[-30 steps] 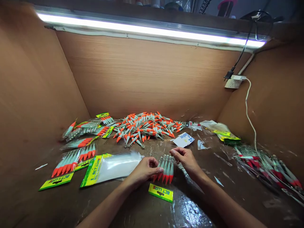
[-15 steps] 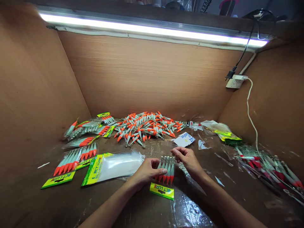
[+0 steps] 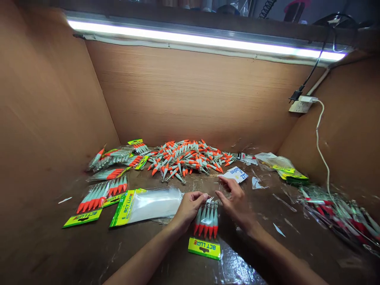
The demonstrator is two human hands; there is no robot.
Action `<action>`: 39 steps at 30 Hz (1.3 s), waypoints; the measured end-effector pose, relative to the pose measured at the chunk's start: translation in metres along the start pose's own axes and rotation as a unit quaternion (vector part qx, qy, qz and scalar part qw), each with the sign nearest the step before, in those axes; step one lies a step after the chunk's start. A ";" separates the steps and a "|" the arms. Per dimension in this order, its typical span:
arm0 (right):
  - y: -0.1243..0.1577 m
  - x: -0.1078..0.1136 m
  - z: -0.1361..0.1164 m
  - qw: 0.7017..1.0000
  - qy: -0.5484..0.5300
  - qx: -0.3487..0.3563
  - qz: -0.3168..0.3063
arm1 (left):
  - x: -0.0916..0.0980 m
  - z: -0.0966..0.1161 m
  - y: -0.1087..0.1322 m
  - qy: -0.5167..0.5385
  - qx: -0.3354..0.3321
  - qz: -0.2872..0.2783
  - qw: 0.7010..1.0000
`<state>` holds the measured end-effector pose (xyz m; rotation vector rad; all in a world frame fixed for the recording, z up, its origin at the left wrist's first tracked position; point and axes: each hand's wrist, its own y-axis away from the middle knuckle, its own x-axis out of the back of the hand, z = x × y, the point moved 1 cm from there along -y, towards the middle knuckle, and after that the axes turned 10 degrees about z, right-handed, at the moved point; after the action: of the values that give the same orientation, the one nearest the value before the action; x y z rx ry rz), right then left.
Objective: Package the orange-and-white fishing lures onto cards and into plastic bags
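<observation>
A clear bag of fishing lures (image 3: 206,225) lies in front of me, its yellow-green header card towards me. Several white lures with orange ends sit side by side inside it, their wire hooks at the far end. My left hand (image 3: 190,206) pinches the far left corner of this bag between thumb and fingers. Just right of the hooks, my right hand (image 3: 236,200) has thumb and forefinger apart, with nothing visible between them. Left of my hands lies a stack of flat lure bags (image 3: 154,204) with the same header.
A heap of loose lures (image 3: 187,158) lies against the back wall. Filled bags (image 3: 92,198) are at the left. A handwritten card (image 3: 236,174), a stack of packaging (image 3: 289,172) and red-and-white lures (image 3: 341,209) lie on the right, beneath a hanging white cable (image 3: 319,138).
My right hand has parted its thumb and forefinger at the bag's far end. My left hand has moved from the bag's side to its far corner. The view has shifted slightly.
</observation>
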<state>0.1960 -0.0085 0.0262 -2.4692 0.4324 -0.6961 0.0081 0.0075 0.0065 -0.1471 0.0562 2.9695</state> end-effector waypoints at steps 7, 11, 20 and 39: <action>-0.012 -0.018 -0.050 0.942 0.199 0.263 -0.067 | 0.006 0.015 0.001 -0.030 -0.107 0.032 0.993; -0.032 -0.025 -0.064 0.912 0.271 0.281 -0.127 | 0.011 0.029 0.010 -0.111 -0.168 0.061 0.978; -0.049 -0.019 -0.068 0.870 0.303 0.334 -0.198 | 0.009 0.041 0.021 -0.117 -0.148 0.079 0.979; -0.030 -0.024 -0.060 0.932 0.237 0.262 -0.082 | 0.007 0.037 0.020 -0.115 -0.132 0.035 0.984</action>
<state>0.1479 0.0016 0.0774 -1.8348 0.1741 -1.2997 -0.0061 -0.0090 0.0431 0.1687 -0.3677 3.0273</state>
